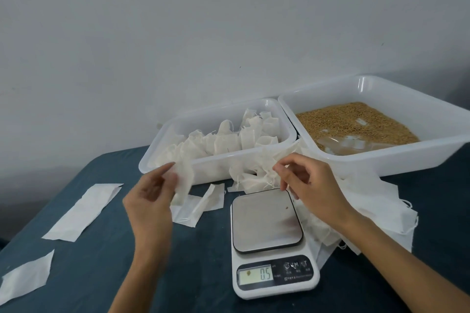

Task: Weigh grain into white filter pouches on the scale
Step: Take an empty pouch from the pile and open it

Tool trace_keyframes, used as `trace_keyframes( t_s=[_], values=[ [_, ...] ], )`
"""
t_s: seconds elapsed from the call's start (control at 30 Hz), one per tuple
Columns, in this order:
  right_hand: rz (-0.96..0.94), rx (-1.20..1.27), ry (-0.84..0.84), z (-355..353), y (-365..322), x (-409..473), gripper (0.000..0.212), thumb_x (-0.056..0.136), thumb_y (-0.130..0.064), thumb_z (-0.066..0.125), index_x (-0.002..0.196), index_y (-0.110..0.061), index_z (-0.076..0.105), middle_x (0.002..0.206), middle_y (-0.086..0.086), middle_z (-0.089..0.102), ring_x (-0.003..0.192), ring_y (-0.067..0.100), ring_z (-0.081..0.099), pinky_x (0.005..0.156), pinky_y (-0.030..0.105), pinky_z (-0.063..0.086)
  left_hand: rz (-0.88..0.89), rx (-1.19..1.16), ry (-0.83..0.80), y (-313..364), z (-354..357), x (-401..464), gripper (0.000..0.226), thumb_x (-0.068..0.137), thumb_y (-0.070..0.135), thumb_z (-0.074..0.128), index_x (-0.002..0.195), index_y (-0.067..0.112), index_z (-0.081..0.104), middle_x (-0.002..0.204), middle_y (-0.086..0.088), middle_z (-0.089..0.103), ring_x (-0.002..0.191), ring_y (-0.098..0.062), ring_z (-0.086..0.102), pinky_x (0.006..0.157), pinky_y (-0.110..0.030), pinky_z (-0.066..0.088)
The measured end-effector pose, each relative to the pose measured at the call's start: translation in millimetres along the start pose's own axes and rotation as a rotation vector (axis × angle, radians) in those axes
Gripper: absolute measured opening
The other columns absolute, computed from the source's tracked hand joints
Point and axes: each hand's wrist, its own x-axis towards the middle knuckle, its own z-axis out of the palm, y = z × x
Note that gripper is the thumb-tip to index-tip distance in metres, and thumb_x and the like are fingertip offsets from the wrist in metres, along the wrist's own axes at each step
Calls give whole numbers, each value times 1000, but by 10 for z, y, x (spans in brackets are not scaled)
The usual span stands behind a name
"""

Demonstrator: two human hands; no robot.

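Note:
My left hand pinches an empty white filter pouch that hangs in the air, left of the scale. My right hand hovers over the far right corner of the digital scale, fingers loosely curled, holding nothing that I can see. The steel scale plate is bare except for a speck, and the display reads 0.5. Brown grain fills the white tub at the back right, with a clear scoop lying half buried in it.
A second white tub at the back centre holds several filled pouches. Loose empty pouches are heaped behind and to the right of the scale. Flat white sheets lie on the dark blue tabletop at left. A grey wall stands behind.

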Motion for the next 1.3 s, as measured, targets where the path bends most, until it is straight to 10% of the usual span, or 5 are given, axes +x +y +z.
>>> trace_keyframes(
  t_s=[0.2, 0.5, 0.7, 1.03, 1.3],
  values=[
    [303, 381, -354, -8, -47, -6, 41, 87, -40, 78, 123, -24, 68, 118, 0, 69, 76, 25, 64, 56, 26, 53, -451, -667, -372, 85, 826, -136, 31, 91, 17, 64, 115, -3, 64, 101, -12, 73, 91, -19, 71, 82, -27, 62],
    [247, 276, 36, -88, 85, 62, 7, 90, -4, 72, 95, 0, 69, 56, 10, 56, 46, 18, 52, 44, 27, 45, -184, -172, -352, -170, 1032, -183, 13, 97, 6, 72, 106, 13, 66, 98, -1, 76, 82, -18, 71, 77, -29, 60],
    [255, 134, 84, 58, 107, 33, 43, 85, -16, 79, 67, -2, 43, 45, 6, 45, 36, 18, 46, 37, 24, 36, 76, -164, -531, -116, 1028, -322, 18, 86, 10, 81, 86, 23, 68, 82, 7, 68, 75, -12, 61, 73, -27, 52],
    [203, 315, -30, 115, 43, 6, 17, 92, -7, 67, 107, 1, 72, 94, 18, 73, 76, 24, 67, 76, 29, 59, 59, -113, -551, -215, 1074, -373, 9, 93, 14, 75, 96, 22, 74, 95, 2, 75, 85, -15, 71, 79, -25, 55],
    [159, 343, -14, 80, 18, -11, 20, 88, -6, 71, 86, -6, 51, 73, 6, 63, 70, 22, 63, 73, 29, 56, -124, -286, -704, -161, 1067, -346, 9, 95, 16, 76, 92, 7, 75, 84, -5, 72, 79, -16, 67, 78, -28, 56]
  ],
)
